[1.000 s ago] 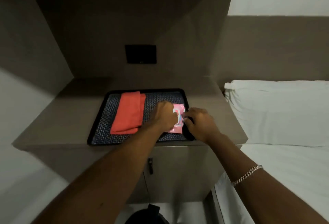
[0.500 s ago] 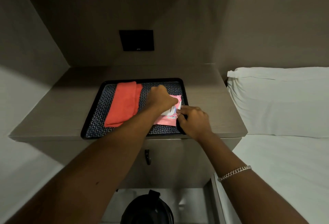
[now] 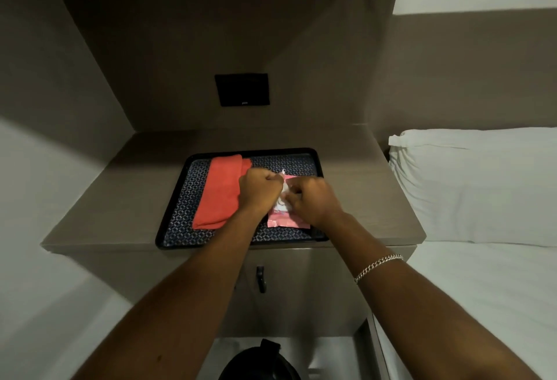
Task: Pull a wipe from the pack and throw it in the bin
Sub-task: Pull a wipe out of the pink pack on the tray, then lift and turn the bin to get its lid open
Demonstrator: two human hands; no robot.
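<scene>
We see a black-rimmed tray (image 3: 319,168) with a patterned blue liner resting on a brown bedside cabinet (image 3: 126,198). On the left half of the tray lies a folded red cloth (image 3: 220,195). On the right half lies the pink wipe pack (image 3: 284,221), flat, with its near edge close to the near rim of the tray.

Both hands work over the far part of the pack. The left hand (image 3: 259,191) is curled into a fist at the pack's left side, its outer edge just over the red cloth; we cannot tell what it pinches. The right hand (image 3: 313,200) is also curled, fingers bent inward over the pack's right side. Between the two hands a crumpled white wipe (image 3: 284,191) stands up from the pack; which fingers grip it is hidden.

A chain bracelet (image 3: 378,266) sits on the right wrist. A white pillow (image 3: 476,180) lies on the bed at the right. A dark round bin (image 3: 259,364) shows at the near edge, below the cabinet, well apart from the pack
</scene>
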